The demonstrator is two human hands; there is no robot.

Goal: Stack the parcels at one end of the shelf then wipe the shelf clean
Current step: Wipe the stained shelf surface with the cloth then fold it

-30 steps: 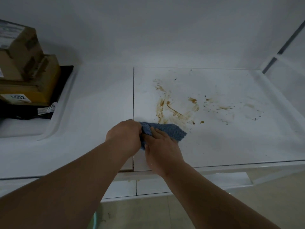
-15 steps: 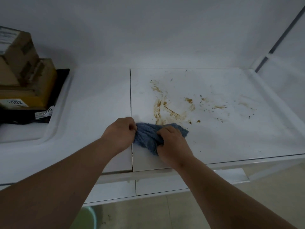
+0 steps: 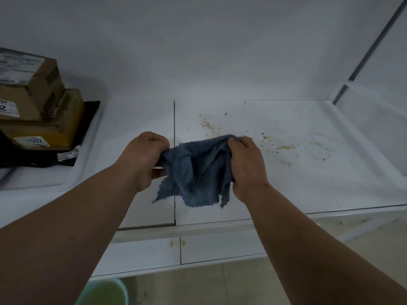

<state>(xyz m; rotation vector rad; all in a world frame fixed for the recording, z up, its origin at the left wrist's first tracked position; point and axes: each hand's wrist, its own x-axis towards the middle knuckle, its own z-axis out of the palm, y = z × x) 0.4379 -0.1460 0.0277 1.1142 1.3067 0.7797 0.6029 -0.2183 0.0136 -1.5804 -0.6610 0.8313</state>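
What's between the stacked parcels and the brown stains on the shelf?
In the head view, only bare white shelf with a dark seam lies between the parcels and the stains.

Both hands have lifted the blue cloth (image 3: 198, 172) off the shelf (image 3: 286, 183).

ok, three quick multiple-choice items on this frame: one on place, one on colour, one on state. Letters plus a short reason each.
1. Where are the parcels?
A. stacked at the shelf's left end
B. on the floor
C. at the right end

2. What colour is the cloth?
A. red
B. blue
C. white

3. What is the state of the shelf?
A. wiped spotless
B. under parcels throughout
C. brown stains remain

Answers:
1 A, the boxes sit piled at far left.
2 B, the cloth between the left hand and right hand is blue.
3 C, the stains show right of the cloth.
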